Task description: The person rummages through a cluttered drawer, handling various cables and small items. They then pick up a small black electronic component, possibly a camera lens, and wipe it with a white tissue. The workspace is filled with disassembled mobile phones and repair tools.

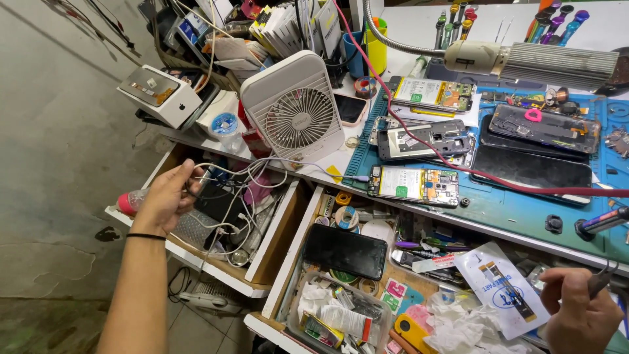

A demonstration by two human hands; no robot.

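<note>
My left hand reaches into the left open drawer and pinches a tangle of white cables that runs up toward a small white desk fan. My right hand is at the lower right over the second open drawer, closed on a thin dark tool like tweezers. An opened phone with its back off lies at the front edge of the blue work mat, between the two hands.
Several more opened phones and dark screens lie on the mat. A black phone, tape rolls, packets and tissue fill the right drawer. A red cable crosses the mat. A white box, papers and screwdrivers crowd the back. A concrete floor lies to the left.
</note>
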